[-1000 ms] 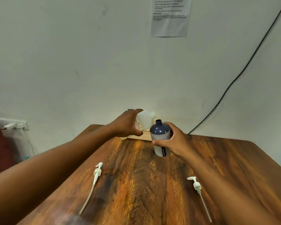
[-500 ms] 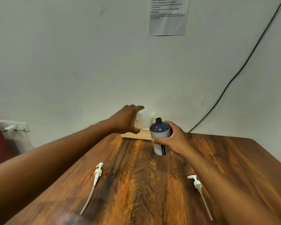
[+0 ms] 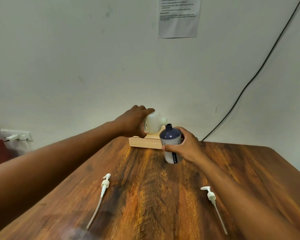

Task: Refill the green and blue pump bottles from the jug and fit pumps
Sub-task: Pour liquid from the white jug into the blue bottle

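We read "JOYO" in white letters on a black strip running down the blue bottle [image 3: 171, 144]; the red print on the jug [image 3: 153, 122] is too blurred to read, as is the text of the paper sheet [image 3: 178, 16] on the wall. The blue bottle stands upright on the tabletop [image 3: 145, 196] near its far edge, its dark neck open, dark blue above and pale below. The right hand [image 3: 185, 147] has its fingers clamped round the bottle's body. The left hand [image 3: 133, 122] grips the white, translucent jug, fingers closed on it, tilted so that its spout lies just beside the bottle's mouth. Half a second ago the jug sat lower and farther from the neck; we now see it raised and tipped closer. Behind stands a cream basket [image 3: 144, 142]. Two white pumps lie flat nearer us, the left pump [image 3: 103, 189] and the right pump [image 3: 210, 196], well apart.
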